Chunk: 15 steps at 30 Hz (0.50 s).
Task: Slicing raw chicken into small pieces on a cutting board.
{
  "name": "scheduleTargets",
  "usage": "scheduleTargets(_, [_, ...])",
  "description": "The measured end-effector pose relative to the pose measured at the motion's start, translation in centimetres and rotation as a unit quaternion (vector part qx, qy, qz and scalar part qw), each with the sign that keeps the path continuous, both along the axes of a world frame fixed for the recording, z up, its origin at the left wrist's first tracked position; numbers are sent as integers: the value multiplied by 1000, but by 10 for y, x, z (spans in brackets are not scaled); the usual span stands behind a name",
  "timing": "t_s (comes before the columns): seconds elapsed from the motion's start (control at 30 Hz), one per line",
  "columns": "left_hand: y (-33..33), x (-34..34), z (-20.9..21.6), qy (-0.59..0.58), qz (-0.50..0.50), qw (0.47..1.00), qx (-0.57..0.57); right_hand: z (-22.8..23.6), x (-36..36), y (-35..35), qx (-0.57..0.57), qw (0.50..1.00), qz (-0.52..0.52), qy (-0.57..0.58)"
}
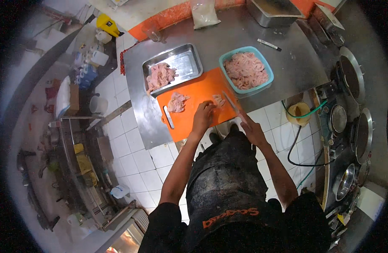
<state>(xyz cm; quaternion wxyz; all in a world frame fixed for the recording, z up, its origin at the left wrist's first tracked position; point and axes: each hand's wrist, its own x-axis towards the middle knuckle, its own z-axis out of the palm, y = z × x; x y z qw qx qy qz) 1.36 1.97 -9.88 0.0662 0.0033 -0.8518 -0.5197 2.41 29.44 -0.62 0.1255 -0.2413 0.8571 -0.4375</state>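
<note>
On the orange cutting board (194, 88) lies a small piece of raw, pale pink chicken (219, 100). My left hand (203, 113) is closed, its curled fingertips at the left edge of that piece. My right hand (254, 131) grips a knife (231, 102), whose blade lies along the right side of the piece, pointing away from me. A larger clump of raw chicken (177, 103) rests at the board's left. Beyond it, a steel tray (187, 59) holds more raw chicken (161, 76). A light blue tub (268, 67) full of cut chicken strips (246, 71) stands right of the board.
The steel table (282, 59) also bears a marker pen (269, 44), a bag of pale contents (204, 14), a clear glass (151, 33) and a deep steel pan (273, 12). Large pans (363, 135) line the stove side at right. A shelf rack (82, 160) stands left.
</note>
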Motion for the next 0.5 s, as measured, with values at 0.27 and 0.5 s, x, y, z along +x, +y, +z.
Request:
scheduleTargets(0.27, [62, -43, 93, 74, -59, 968, -234, 24, 11, 46, 11, 987, -85, -135])
scheduleTargets(0.5, [74, -61, 124, 71, -16, 992, -107, 53, 10, 88, -12, 976, -152, -155])
